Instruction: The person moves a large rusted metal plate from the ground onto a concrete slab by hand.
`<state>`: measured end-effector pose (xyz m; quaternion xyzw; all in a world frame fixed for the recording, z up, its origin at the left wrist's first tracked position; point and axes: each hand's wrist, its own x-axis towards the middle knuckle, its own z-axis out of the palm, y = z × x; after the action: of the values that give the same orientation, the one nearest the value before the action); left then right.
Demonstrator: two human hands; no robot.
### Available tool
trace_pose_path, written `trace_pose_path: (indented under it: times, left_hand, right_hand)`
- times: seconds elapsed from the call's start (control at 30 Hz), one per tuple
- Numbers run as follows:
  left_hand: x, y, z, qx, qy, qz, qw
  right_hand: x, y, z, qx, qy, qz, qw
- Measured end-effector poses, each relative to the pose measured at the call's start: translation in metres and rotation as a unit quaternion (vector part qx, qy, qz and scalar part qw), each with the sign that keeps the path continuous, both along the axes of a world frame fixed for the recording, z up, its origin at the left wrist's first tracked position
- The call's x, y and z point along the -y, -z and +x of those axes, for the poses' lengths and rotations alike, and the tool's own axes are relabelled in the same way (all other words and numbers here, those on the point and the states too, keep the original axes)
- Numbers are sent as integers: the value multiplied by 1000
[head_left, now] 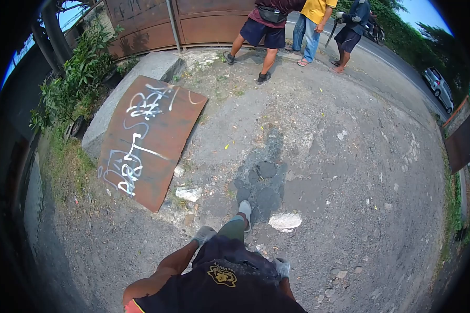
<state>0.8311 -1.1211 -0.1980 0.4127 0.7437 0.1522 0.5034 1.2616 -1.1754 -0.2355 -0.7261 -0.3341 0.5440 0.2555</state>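
Observation:
My left hand (204, 235), in a pale glove, is beside my left thigh, nearest to the dark shorts. Its fingers are too small and blurred to make out. My right hand (282, 267), also in a pale glove, hangs by my right hip and is partly hidden by my dark shirt (193, 287). I cannot see anything held in either hand. One foot in a light shoe (245, 209) is set forward on the ground, at the edge of a dark patch shaped like a shadow or damp spot (266, 177).
A rusty metal sheet (151, 141) with painted writing leans on a concrete block (102, 125). White stones (285, 221) lie ahead of me on rough ground. Three people stand near a brown gate (214, 23); one holds a long tool (331, 34). A car (437, 88) is on the road.

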Motion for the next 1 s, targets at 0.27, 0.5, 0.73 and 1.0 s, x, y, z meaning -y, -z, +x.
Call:
trace_pose_path:
  times: [0.27, 0.5, 0.73, 1.0]
  left_hand:
    - [-60, -6, 15, -13, 13, -47, 999]
    - [-150, -2, 25, -11, 41, 18, 999]
    - [-286, -50, 33, 76, -46, -46, 995]
    - [-412, -62, 22, 46, -50, 36, 997]
  right_hand:
    - [-64, -19, 13, -139, 170, -92, 971]
    - [-185, -20, 27, -135, 152, -103, 974]
    - [-300, -72, 31, -121, 158, -52, 978]
    - [-379, -84, 42, -67, 116, -51, 990]
